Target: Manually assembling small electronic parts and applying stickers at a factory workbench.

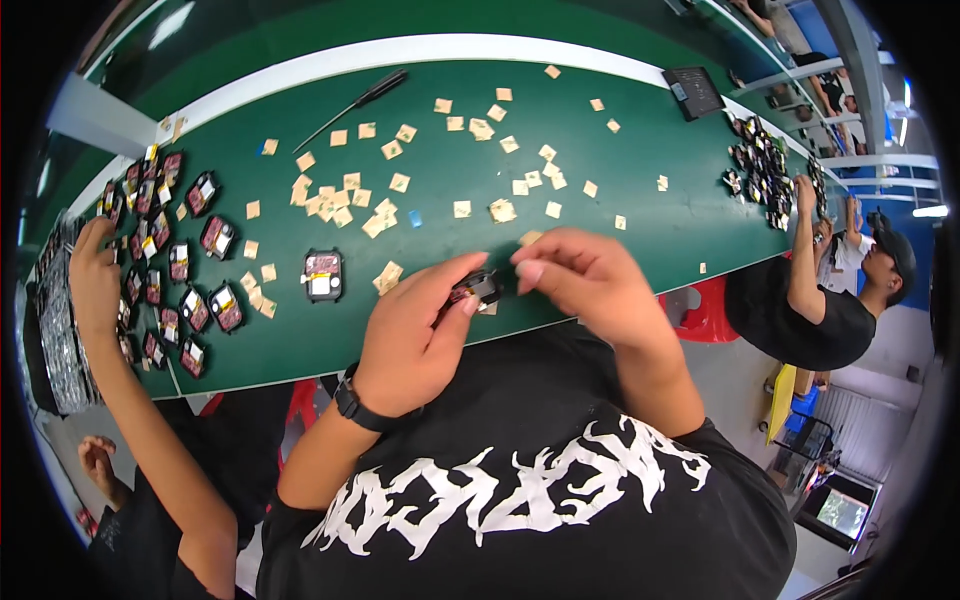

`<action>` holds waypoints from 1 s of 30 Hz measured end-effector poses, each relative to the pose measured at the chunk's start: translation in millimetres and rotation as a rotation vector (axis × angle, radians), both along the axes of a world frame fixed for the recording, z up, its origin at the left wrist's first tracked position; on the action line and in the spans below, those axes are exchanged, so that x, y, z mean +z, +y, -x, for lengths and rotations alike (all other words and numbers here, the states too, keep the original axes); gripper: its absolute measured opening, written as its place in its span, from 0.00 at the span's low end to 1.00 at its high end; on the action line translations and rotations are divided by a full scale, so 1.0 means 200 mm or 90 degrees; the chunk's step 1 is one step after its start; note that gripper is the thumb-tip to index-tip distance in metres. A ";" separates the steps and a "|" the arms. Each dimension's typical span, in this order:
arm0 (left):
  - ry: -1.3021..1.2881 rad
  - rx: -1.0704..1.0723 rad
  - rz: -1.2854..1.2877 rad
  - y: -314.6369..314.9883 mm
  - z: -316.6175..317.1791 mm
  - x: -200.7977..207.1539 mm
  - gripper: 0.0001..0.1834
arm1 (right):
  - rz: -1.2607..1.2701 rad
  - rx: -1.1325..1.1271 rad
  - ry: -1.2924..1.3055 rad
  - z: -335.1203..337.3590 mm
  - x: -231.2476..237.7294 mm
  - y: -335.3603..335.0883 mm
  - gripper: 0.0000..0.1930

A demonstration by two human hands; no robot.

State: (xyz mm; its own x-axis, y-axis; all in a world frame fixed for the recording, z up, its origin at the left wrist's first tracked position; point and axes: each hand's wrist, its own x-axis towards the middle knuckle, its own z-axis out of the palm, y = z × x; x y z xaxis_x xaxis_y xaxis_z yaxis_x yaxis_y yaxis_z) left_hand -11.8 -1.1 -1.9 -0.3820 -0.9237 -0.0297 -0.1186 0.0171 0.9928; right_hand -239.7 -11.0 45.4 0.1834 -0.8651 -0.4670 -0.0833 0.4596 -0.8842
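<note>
Head view shows two bare hands meeting above the near edge of a green worktop (640, 245). The left hand (415, 335) has its grip clamped on a small black device (482, 288), thumb on the near side and fingers on the far side, with some of the casing covered. The right hand (585, 280) is just beside it, thumb and forefinger drawn close together; whether anything is pinched between them cannot be told. A tan square (530, 238) shows at the far side of the right fingers, and it is unclear whether it is held or lies behind them.

On the worktop, many loose tan squares (462, 209) are scattered beyond the hands. A separate open device (323, 277) lies to the left, apart from the left hand, and further left sits a cluster of similar devices (217, 237), with a co-worker's hand (95, 265) over its far-left side. A screwdriver (375, 94) rests near the far edge.

The step in hand appears to be close fingertip work on the held device. The next move seems to call for a steady left grip, the device's face kept uncovered, and light, exact right fingertips.
</note>
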 end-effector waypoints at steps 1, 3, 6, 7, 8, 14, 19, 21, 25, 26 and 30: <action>0.002 -0.007 0.006 0.00 -0.01 0.00 0.20 | 0.068 -0.012 0.057 0.05 0.02 -0.01 0.10; -0.018 -0.006 0.064 0.01 -0.02 -0.01 0.20 | 0.123 -0.106 0.164 0.21 0.04 -0.03 0.09; -0.007 0.007 0.036 0.02 -0.03 -0.01 0.20 | 0.289 -0.253 0.391 0.63 -0.08 -0.10 0.11; -0.004 -0.003 0.008 0.01 -0.02 0.00 0.21 | 0.382 -0.277 0.538 0.84 -0.14 -0.10 0.12; -0.007 -0.006 0.009 0.00 -0.01 0.01 0.21 | 0.394 -0.319 0.671 1.01 -0.14 -0.09 0.13; 0.100 -0.062 -0.196 -0.03 -0.02 0.05 0.27 | 0.407 -0.267 0.973 1.67 -0.21 -0.09 0.23; 0.086 -0.033 -0.140 -0.01 -0.01 0.01 0.30 | 0.365 -0.268 0.861 1.76 -0.29 -0.15 0.20; 0.075 -0.019 -0.110 0.00 0.00 0.00 0.30 | 0.359 -0.275 0.852 1.77 -0.31 -0.16 0.19; 0.009 -0.020 -0.049 0.01 0.00 0.01 0.29 | 0.409 -0.337 0.841 1.75 -0.33 -0.17 0.17; 0.006 -0.011 -0.041 0.01 0.01 0.01 0.28 | 0.405 -0.359 0.868 1.67 -0.32 -0.18 0.17; -0.011 0.036 -0.026 0.02 0.01 0.02 0.24 | 0.502 -0.365 0.809 1.56 -0.32 -0.14 0.17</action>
State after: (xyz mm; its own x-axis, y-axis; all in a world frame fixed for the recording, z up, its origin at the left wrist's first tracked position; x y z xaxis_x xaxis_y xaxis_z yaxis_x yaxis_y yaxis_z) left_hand -13.6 3.5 1.8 -0.3280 -0.9418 -0.0738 -0.1356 -0.0304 0.9903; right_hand -551.5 -39.0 -19.0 -0.3754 -0.7674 0.5197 -0.9009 0.1703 -0.3992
